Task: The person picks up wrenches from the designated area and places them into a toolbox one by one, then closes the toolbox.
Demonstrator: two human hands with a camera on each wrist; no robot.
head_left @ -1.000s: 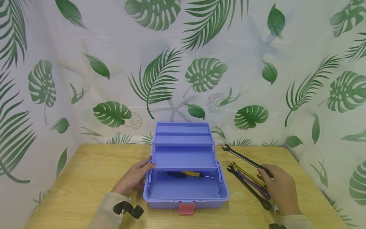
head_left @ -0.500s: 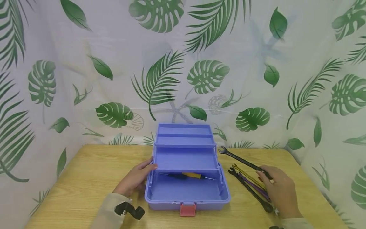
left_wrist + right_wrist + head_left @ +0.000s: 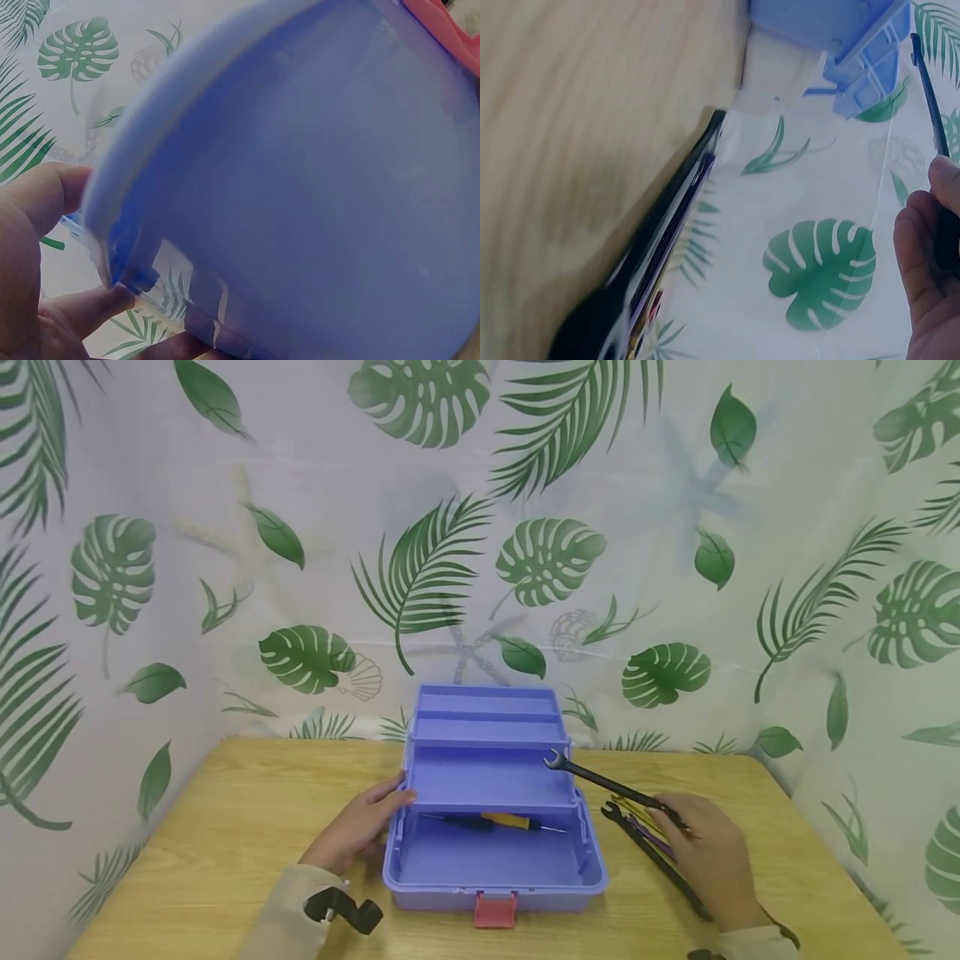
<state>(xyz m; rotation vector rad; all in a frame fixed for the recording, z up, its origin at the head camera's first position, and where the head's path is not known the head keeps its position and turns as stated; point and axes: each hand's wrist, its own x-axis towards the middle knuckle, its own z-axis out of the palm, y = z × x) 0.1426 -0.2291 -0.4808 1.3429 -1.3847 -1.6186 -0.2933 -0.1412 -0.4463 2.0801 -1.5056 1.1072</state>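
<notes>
A blue toolbox (image 3: 495, 900) stands on the table with its tiered trays (image 3: 487, 777) raised. My left hand (image 3: 356, 827) holds the toolbox's left side, thumb at the tray corner and fingers along the wall; in the left wrist view the thumb (image 3: 56, 195) lies near the rim. My right hand (image 3: 705, 856) grips a black combination wrench (image 3: 611, 785) by one end. Its open jaw end hangs in front of the tray's right edge. Below that hand, several wrenches lie on the table: a black one (image 3: 652, 852), a purple one and a yellow one, partly hidden.
Screwdrivers, one with a yellow handle (image 3: 508, 820) and one dark, lie at the back of the toolbox's bottom compartment. A pink latch (image 3: 495, 911) hangs at the front. Behind the wooden table (image 3: 247, 827) hangs a leaf-patterned curtain (image 3: 465, 527).
My right hand has moved left with the wrench, bringing its far end from beside the toolbox to in front of the tray's right edge. The left hand stays on the toolbox.
</notes>
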